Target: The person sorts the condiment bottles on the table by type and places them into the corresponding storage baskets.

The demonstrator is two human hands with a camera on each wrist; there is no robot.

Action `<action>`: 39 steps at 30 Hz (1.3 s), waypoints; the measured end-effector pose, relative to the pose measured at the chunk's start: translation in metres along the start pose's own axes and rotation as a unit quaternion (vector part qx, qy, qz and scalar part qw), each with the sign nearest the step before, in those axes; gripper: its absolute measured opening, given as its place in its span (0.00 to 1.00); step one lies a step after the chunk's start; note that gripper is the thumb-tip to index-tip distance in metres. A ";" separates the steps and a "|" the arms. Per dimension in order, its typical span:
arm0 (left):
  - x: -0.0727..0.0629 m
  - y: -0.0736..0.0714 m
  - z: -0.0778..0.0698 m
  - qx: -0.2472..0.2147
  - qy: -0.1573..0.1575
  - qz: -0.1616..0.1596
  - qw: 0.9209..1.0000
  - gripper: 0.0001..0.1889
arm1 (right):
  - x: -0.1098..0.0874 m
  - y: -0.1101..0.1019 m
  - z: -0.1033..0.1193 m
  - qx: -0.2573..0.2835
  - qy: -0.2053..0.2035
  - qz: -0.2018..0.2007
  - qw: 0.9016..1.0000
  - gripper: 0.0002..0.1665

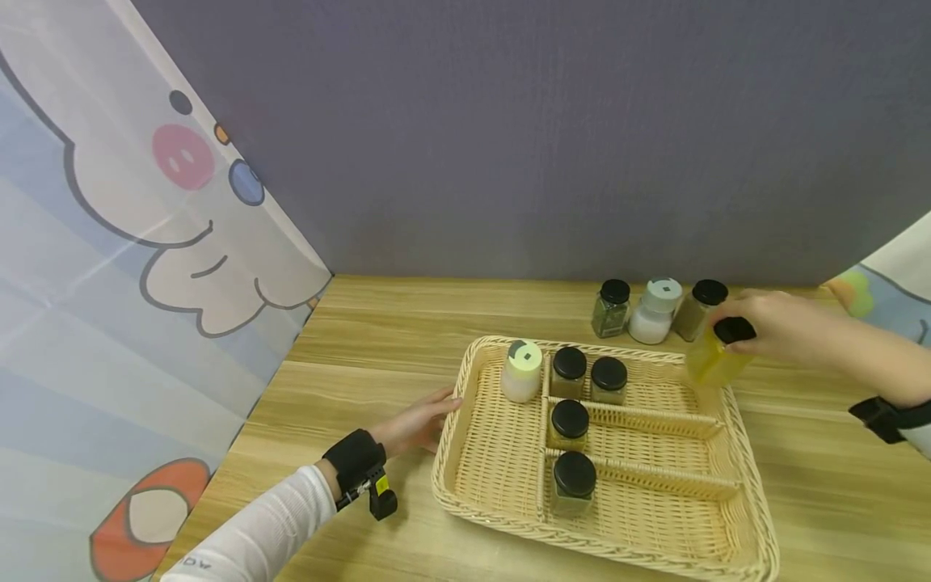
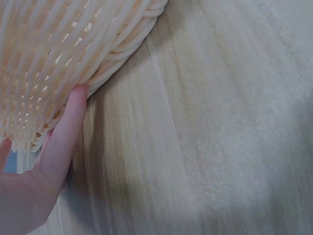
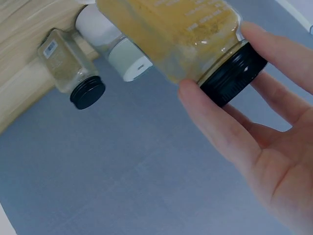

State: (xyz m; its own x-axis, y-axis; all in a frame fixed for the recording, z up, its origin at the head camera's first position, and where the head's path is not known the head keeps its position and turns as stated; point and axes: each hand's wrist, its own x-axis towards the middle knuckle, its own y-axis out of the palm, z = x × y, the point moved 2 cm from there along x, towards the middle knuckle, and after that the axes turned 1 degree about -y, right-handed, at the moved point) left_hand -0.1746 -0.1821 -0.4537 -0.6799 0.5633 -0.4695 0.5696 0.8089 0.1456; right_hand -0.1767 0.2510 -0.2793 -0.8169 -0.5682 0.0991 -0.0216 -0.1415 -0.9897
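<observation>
My right hand (image 1: pixel 789 323) pinches a glass spice jar (image 1: pixel 711 361) of yellow powder near its black lid, above the far right corner of the wicker basket (image 1: pixel 760 509). In the right wrist view, thumb and fingers sit at the lid and neck of the tilted jar (image 3: pixel 181 29). My left hand (image 1: pixel 416 424) rests against the basket's left side, its fingers fairly straight. The left wrist view shows a fingertip touching the woven wall (image 2: pixel 44 73). Inside the basket, a white-bodied shaker (image 1: pixel 521 380) stands in the left compartment; several black-lidded jars (image 1: pixel 570 424) stand in the right-hand compartments.
Behind the basket stand a green-filled jar (image 1: pixel 611 311), a white shaker (image 1: pixel 652 315) and a black-lidded jar (image 1: pixel 694 311). A grey panel (image 1: pixel 553 162) rises at the table's (image 1: pixel 349 347) back edge. A cartoon-printed curtain (image 1: pixel 131 323) hangs at the left.
</observation>
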 end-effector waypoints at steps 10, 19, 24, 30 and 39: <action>0.001 -0.001 0.000 -0.004 0.002 0.003 1.000 0.32 | -0.003 0.005 0.019 -0.003 -0.050 -0.042 0.998 0.23; 0.002 -0.002 0.001 -0.007 -0.001 0.006 1.000 0.31 | -0.001 0.012 0.029 -0.010 -0.098 -0.061 0.993 0.22; 0.002 -0.002 0.001 -0.009 -0.003 0.004 1.000 0.31 | -0.003 0.015 0.036 0.003 -0.117 -0.072 0.991 0.23; 0.002 -0.002 0.001 -0.009 -0.001 0.002 1.000 0.31 | -0.004 0.015 0.044 0.031 -0.081 -0.024 0.996 0.22; 0.002 -0.001 0.001 -0.009 -0.001 0.003 1.000 0.32 | -0.003 0.020 0.053 0.032 -0.075 0.003 0.997 0.21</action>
State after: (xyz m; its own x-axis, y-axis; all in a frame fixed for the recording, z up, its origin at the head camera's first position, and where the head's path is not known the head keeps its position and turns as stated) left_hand -0.1760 -0.1819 -0.4556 -0.6753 0.5676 -0.4710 0.5654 0.8084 0.1636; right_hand -0.1434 0.2069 -0.2935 -0.7209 -0.6841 0.1115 0.0243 -0.1857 -0.9823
